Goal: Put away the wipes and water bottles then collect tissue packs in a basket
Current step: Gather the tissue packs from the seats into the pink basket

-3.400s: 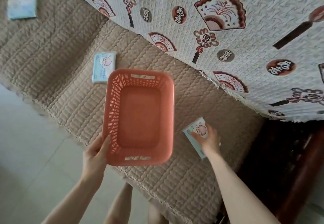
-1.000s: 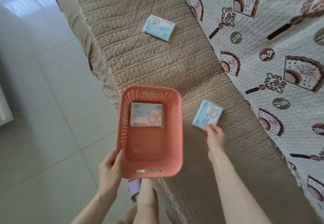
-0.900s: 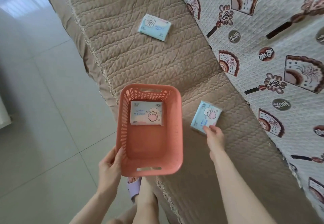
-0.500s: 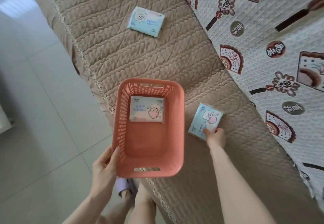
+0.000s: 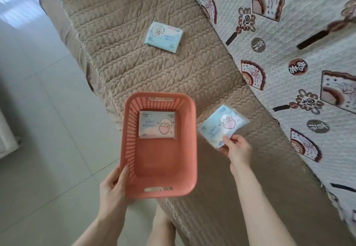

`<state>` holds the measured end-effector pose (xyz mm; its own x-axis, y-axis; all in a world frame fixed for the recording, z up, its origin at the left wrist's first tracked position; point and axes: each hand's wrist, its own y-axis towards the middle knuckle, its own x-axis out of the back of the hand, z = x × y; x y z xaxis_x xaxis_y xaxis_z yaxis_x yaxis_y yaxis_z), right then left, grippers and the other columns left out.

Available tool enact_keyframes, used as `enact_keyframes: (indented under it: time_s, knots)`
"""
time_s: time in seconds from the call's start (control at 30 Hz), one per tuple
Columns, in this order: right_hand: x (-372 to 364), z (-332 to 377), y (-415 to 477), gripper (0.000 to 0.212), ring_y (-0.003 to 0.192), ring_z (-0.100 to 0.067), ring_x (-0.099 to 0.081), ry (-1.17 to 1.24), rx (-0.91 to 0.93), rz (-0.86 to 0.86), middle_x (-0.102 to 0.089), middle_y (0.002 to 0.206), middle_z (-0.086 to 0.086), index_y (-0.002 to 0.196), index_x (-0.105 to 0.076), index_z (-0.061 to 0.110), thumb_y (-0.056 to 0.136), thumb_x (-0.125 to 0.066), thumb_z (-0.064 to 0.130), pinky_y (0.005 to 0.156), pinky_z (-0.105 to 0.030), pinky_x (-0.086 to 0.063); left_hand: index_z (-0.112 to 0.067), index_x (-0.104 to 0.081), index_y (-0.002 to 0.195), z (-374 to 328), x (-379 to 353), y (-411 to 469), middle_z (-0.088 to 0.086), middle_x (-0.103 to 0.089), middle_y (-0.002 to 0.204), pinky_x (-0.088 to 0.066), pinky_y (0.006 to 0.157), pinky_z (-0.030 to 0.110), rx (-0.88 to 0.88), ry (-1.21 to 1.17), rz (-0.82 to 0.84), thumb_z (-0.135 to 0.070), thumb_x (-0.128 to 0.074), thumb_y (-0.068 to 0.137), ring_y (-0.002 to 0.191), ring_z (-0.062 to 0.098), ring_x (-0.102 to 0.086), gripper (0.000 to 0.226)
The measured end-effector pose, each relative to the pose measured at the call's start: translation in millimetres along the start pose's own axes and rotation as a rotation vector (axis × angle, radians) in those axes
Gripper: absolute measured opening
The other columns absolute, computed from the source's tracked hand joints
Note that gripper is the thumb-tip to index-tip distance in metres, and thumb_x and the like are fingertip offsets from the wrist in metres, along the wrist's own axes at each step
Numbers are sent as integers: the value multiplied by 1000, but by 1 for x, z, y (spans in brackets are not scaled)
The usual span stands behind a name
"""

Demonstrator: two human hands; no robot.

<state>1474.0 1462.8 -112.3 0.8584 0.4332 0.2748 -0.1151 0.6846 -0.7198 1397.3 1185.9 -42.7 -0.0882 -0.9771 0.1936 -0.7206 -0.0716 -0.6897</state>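
My left hand grips the near left corner of a salmon plastic basket, held over the edge of the sofa seat. One tissue pack with a cartoon dog lies flat at the far end of the basket's floor. My right hand pinches the near corner of a second light-blue tissue pack, lifted off the seat just right of the basket's rim. A third tissue pack lies further along the seat, apart from both hands.
The beige quilted sofa seat runs from the near right to the far left. A white backrest cover printed with fans rises on the right. Grey floor tiles lie to the left. My bare legs show below the basket.
My right hand closed on the second pack and lifted it off the seat toward the basket. Since 3.4 s ago a first pack has landed in the basket, and I moved along the sofa.
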Motion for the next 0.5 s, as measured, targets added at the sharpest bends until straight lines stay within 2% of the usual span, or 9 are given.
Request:
enact_keyframes:
  time_s: [0.07, 0.13, 0.27, 0.4, 0.5]
  knots:
    - [-15, 19, -20, 23, 63, -15, -57, 73, 25, 18, -59, 73, -6, 72, -54, 10, 88, -62, -3, 50, -20, -55, -5, -66, 115, -4, 11, 7, 14, -71, 106, -56, 76, 21, -8, -11, -25, -10, -53, 96, 84, 15, -69, 24]
    - [-33, 35, -41, 20, 65, -13, -59, 149, 37, 38, -61, 77, -4, 75, -54, 11, 90, -62, -1, 53, -19, -53, -4, -64, 120, -9, 20, 14, 14, -71, 108, -55, 78, 20, -8, -22, -39, -12, -54, 95, 88, 19, -68, 28]
    - [-91, 55, -91, 17, 67, -14, -62, 273, 6, 137, -65, 81, -4, 79, -54, 12, 91, -60, 1, 54, -17, -53, -4, -65, 119, -23, 41, 34, 14, -71, 106, -54, 75, 17, -19, -64, -69, -14, -56, 94, 90, 21, -64, 28]
    - [-161, 47, -139, 15, 68, -17, -63, 315, -43, 235, -67, 82, -9, 79, -55, 7, 90, -60, -3, 51, -21, -54, -5, -68, 115, -38, 58, 60, 12, -71, 98, -54, 71, 15, 0, -92, -73, -14, -57, 94, 91, 20, -61, 25]
    - [-222, 30, -168, 15, 71, -17, -66, 327, -100, 267, -70, 76, -6, 77, -57, 5, 88, -61, -6, 52, -24, -55, -1, -69, 105, -58, 76, 80, 12, -69, 89, -52, 76, 29, 18, -106, -67, -12, -57, 94, 86, 20, -58, 20]
